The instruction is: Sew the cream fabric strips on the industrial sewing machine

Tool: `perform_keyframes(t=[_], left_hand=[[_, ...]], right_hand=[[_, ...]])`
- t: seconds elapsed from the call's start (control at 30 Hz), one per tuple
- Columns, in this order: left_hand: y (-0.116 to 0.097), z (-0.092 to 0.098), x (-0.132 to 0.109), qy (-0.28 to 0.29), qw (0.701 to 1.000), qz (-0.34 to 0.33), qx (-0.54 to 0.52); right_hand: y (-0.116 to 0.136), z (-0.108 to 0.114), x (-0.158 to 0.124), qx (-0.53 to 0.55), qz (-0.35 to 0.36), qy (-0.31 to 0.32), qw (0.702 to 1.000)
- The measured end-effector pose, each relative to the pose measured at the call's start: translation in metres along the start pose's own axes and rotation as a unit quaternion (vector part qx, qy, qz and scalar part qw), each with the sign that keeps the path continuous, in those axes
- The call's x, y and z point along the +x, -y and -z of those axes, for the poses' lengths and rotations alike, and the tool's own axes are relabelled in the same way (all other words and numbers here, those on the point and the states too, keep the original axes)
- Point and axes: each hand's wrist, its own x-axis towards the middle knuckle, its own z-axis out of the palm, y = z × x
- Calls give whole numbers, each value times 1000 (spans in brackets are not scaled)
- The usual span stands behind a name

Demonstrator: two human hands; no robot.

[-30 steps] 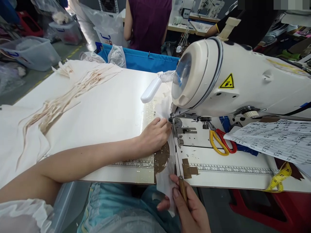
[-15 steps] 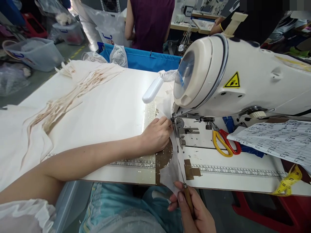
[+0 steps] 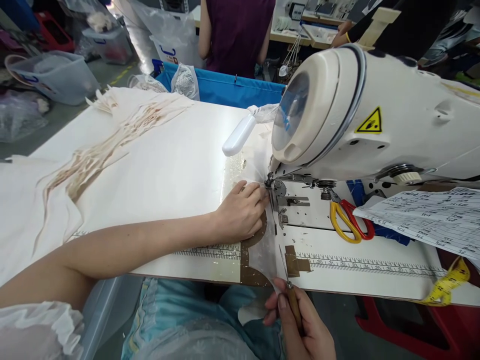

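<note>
My left hand (image 3: 242, 212) lies on the bed of a white sewing machine (image 3: 333, 110), its fingers slightly apart and resting on a strip of thin white sheer fabric (image 3: 262, 255). The fingertips are close beside the presser foot (image 3: 269, 181); the thumb is hidden. From the foot the strip runs down towards me over brown tape at the table edge. My right hand (image 3: 300, 320), below that edge, is closed around the wooden handle of an awl (image 3: 293, 302), whose thin metal point slants up and left. Its fingers also pinch the strip's near end.
Red-and-yellow-handled scissors (image 3: 350, 222), a written paper sheet (image 3: 431, 215) and a yellow tape measure (image 3: 446, 285) lie at right. Cream fabric strips (image 3: 101, 145) spread across the table's left. A white handheld device (image 3: 240, 135) stands beside the machine head. Behind the table are a blue bin (image 3: 225, 90) and a person (image 3: 240, 35).
My left hand has flattened, its fingers less curled. The strip's near end now runs further right into my right hand, and the awl's point has swung away from the strip. The view has shifted slightly.
</note>
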Motion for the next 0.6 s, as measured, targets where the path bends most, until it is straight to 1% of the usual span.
perform_keyframes(t=[0.23,0.43,0.53,0.6], left_hand=[[-5,-3,-2,-18,1000,-19,0],[-6,-5,-4,-12,1000,-25,-10],[-5,-5,-3,-14,999,-25,-15],[-5,-5,-2,-12,1000,-18,-23]], right_hand=[[8,1,1,14,-39,-10,999],[11,3,0,29,-67,-10,997],[16,4,0,7,-74,-9,997],[21,4,-1,-18,-67,-7,998]])
